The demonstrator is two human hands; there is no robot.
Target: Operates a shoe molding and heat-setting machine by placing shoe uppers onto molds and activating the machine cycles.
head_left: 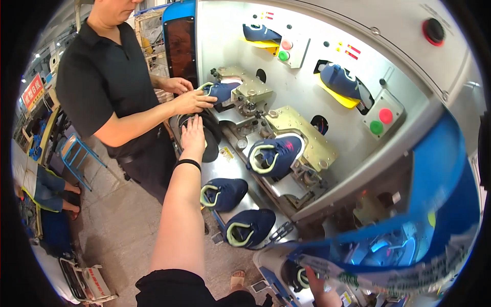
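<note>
Workshop floor point(138, 225), grey, to 8 o'clock; pale metal machine point(317, 46) fills 12 to 3, blue curved cover point(450, 169) at 3 to 4. Clock read over the whole view.

Left hand point(193, 136): just off centre toward 10. Fingers extended, open, palm down over dark rounded pieces point(210, 149); contact likely but partly hidden by the hand. Black band point(187, 163) at wrist.

Right hand point(319, 291): 5 o'clock, lower edge, partly cut off; grip cannot be told. Just beside it, a dark shoe point(292, 273) with pale lining.

Navy shoe point(285, 157) sits in the machine's near station, slightly right of centre. Two more, loose on the metal ledge: upper shoe point(230, 193) at 7, lower shoe point(258, 225) at 6, both pale green inside.

Co-worker point(107, 77) at 10, both hands at another navy shoe point(221, 92), 11 o'clock.
</note>
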